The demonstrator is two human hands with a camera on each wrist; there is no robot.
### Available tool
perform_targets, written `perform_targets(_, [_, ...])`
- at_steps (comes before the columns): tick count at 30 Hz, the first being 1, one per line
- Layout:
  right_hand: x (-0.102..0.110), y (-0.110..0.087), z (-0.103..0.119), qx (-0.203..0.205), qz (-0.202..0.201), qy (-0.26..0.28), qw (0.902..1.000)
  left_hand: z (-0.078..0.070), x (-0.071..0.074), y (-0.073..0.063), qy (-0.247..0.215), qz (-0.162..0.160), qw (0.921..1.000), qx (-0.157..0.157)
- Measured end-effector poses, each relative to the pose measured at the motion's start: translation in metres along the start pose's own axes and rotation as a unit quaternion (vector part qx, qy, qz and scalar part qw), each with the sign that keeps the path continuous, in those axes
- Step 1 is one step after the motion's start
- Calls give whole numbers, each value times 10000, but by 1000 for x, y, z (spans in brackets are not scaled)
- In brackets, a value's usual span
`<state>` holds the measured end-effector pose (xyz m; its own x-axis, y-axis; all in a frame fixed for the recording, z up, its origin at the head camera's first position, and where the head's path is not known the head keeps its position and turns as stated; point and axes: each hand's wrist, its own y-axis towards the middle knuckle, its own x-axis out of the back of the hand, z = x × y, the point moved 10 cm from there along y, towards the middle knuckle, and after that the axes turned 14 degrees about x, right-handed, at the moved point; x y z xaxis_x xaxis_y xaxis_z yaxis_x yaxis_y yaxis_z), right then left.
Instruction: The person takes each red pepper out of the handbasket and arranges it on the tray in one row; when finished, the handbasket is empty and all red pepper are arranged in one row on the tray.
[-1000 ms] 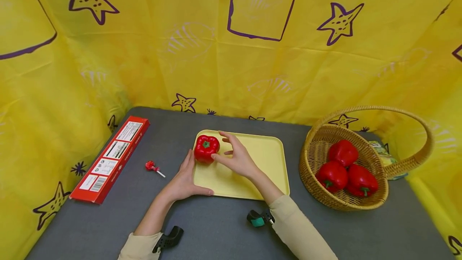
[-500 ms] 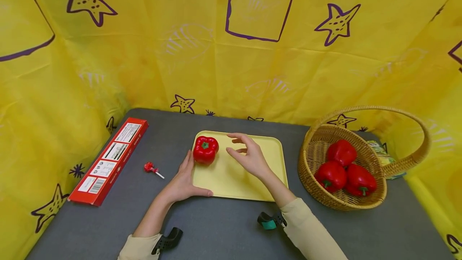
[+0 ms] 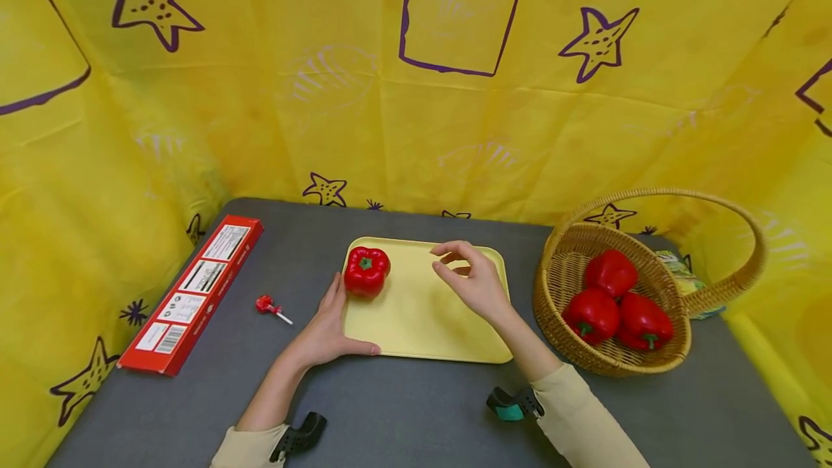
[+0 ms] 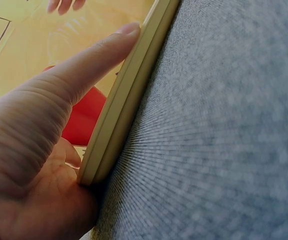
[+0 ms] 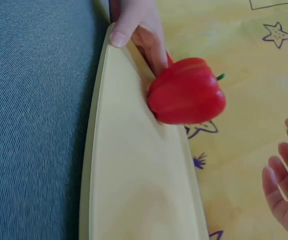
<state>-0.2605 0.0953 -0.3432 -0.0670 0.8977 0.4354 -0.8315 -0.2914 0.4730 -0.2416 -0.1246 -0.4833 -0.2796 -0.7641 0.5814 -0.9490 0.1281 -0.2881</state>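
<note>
A red bell pepper (image 3: 367,272) with a green stem sits upright at the back left of a pale yellow tray (image 3: 416,331). My left hand (image 3: 330,327) rests against the tray's front left corner, its straight fingers along the left side and thumb on the front rim. In the left wrist view, that thumb (image 4: 84,67) lies along the rim, partly hiding the pepper. My right hand (image 3: 477,280) hovers over the right part of the tray, fingers loosely bent, holding nothing. The right wrist view shows the pepper (image 5: 186,92) apart from the right hand.
A wicker basket (image 3: 552,316) with a tall handle, holding 3 red bell peppers (image 3: 611,273), stands on the right. Behind it lies a patterned packet (image 3: 682,276). On the left are a lollipop (image 3: 266,303) and a long red box (image 3: 195,295). Yellow cloth hangs behind the grey table (image 3: 403,417).
My right hand has let go of the pepper and moved right, away from it. The pepper stays on the tray. My left hand keeps its place at the tray's corner.
</note>
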Motion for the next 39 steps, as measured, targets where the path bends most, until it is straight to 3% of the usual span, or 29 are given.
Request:
perform_targets(6, [16,-7,-28,-86,-46,-69,9999,1,1,0,12,-29,10000,-17])
perform_targets(27, [79,-31,-39,-254,-125,-564,9980,1,2,0,38,-31,10000,-13])
perform_targets(34, [104,-42,-48,-575,-148,-783,9952,2,1,1,86,-3,10000,-18])
perform_targets(39, [119,-50,-52,-879,56,-999,9911,2,0,1,66,24,10000,-5])
